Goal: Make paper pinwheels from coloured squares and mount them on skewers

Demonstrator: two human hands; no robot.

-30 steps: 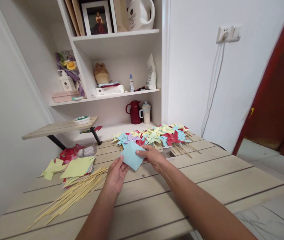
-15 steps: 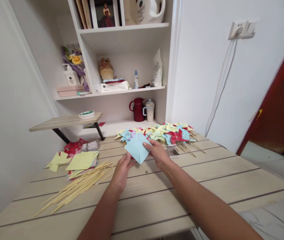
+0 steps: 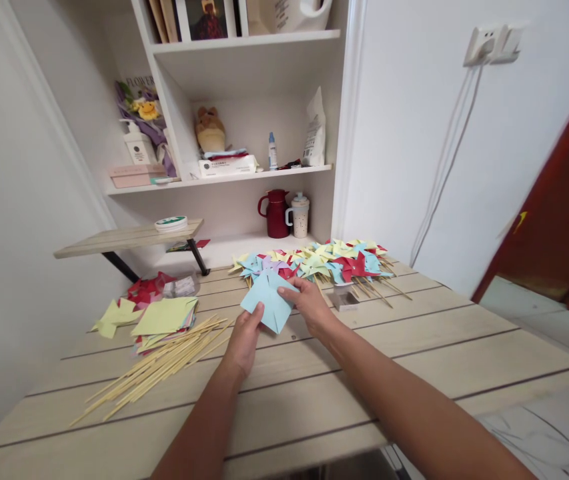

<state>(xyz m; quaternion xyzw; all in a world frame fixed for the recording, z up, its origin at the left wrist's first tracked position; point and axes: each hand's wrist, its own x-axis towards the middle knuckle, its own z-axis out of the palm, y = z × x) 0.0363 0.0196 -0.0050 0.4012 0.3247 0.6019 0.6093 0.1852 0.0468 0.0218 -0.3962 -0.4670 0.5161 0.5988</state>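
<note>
A light blue square of paper (image 3: 267, 300) is held over the wooden table (image 3: 414, 347), between both hands. My left hand (image 3: 244, 337) pinches its lower left edge, thumb on top. My right hand (image 3: 308, 303) grips its right corner with the fingers closed on it. Behind the paper lies a heap of finished paper pinwheels (image 3: 319, 263) in blue, yellow, red and purple, on sticks. To the left sit a stack of coloured paper squares (image 3: 164, 320) and a bundle of bamboo sticks (image 3: 157, 370).
A small clear box (image 3: 344, 299) rests on the table by the pinwheels. Red paper scraps (image 3: 147, 288) and yellow cut pieces (image 3: 111, 319) lie at the far left. Behind stand a low wooden shelf (image 3: 124, 239), a white shelving unit with a red jug (image 3: 277, 215), and wall cables (image 3: 439, 167).
The blue paper was turned and tilted between my hands, and my left thumb moved onto its lower edge. The camera has shifted a little, so the scene sits lower and to the right.
</note>
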